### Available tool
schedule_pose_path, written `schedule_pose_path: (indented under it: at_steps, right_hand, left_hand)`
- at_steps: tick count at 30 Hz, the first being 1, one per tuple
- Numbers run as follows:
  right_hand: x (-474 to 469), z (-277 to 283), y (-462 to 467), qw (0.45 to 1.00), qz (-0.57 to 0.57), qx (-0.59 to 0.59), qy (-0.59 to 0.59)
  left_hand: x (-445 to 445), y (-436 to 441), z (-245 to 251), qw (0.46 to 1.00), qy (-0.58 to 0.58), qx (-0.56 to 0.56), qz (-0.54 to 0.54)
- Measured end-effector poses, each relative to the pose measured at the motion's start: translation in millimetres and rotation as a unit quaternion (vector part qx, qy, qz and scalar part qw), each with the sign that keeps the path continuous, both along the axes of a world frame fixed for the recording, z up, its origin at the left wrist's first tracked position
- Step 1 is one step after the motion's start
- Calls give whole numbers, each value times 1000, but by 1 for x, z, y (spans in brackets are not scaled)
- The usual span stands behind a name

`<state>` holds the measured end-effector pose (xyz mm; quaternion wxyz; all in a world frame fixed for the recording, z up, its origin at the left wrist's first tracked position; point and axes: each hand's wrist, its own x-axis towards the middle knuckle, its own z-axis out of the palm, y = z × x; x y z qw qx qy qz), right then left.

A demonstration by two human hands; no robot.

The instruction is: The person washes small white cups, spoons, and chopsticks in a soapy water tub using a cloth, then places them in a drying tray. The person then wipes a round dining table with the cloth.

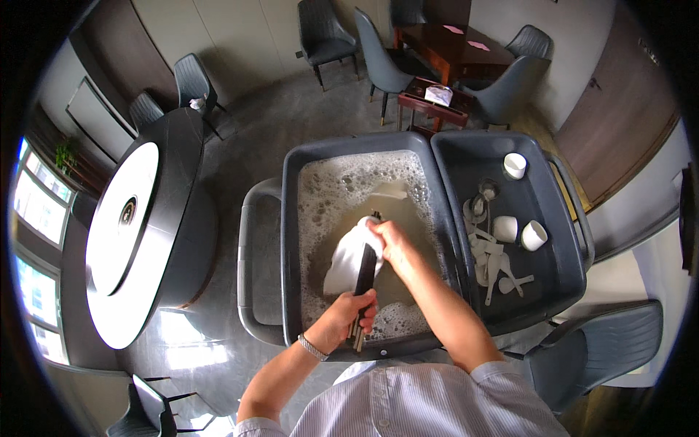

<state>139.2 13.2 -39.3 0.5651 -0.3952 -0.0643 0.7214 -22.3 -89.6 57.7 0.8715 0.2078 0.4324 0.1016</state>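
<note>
A bundle of dark chopsticks [367, 267] slants over a grey plastic tub [289, 246] of foamy, murky water [349, 191]. My left hand [349, 317] is closed around the bundle near its lighter ends, by the tub's near rim. My right hand [389, 237] grips a white cloth [347, 259] wrapped about the far end of the chopsticks. The cloth hangs to the left of the bundle, over the water. Something pale [390, 191] lies partly under the water beyond my hands; what it is I cannot tell.
The adjoining grey tub [557, 284] holds white cups [534, 236], white spoons [493, 267] and metal ladles [487, 189]. A round table [180, 158] stands at the left. Chairs [617, 338] are at lower right and beyond the tubs, near a wooden table [458, 46].
</note>
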Motion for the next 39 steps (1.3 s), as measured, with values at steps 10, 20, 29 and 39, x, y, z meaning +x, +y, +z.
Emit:
schedule_pose_path:
  at_steps: [10, 20, 29, 39]
  right_hand:
    - [55, 36, 0, 820, 166, 34, -546]
    - [19, 52, -50, 991, 88, 95, -30]
    - [6, 48, -53, 984, 129, -20, -119]
    - [126, 153, -34, 947, -104, 198, -232]
  left_hand:
    - [-23, 12, 20, 993, 16, 114, 35]
    - [19, 35, -16, 994, -76, 74, -10]
    - [43, 19, -21, 993, -18, 116, -9]
    - [70, 2, -17, 949, -67, 225, -212]
